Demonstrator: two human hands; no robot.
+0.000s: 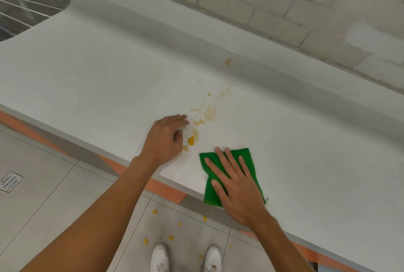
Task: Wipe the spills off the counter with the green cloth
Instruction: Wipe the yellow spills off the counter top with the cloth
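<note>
A folded green cloth [251, 160] lies flat on the white counter [98, 79], near its front edge. My right hand [235, 182] presses on the cloth with its fingers spread and straight. Just left of the cloth are yellow-brown spills [207, 114]: a thick yellow blob [190, 140] and thin smears that run toward the back wall, with one spot [228, 61] on the raised back ledge. My left hand [166, 138] rests on the counter beside the blob, its fingers loosely curled, and holds nothing that I can see.
A metal sink [26, 7] is set into the counter at the far left. A tiled wall [284, 2] stands behind the counter. Several yellow crumbs [154, 212] lie on the floor by my white shoes [160, 257]. A floor drain [9, 181] is at the left.
</note>
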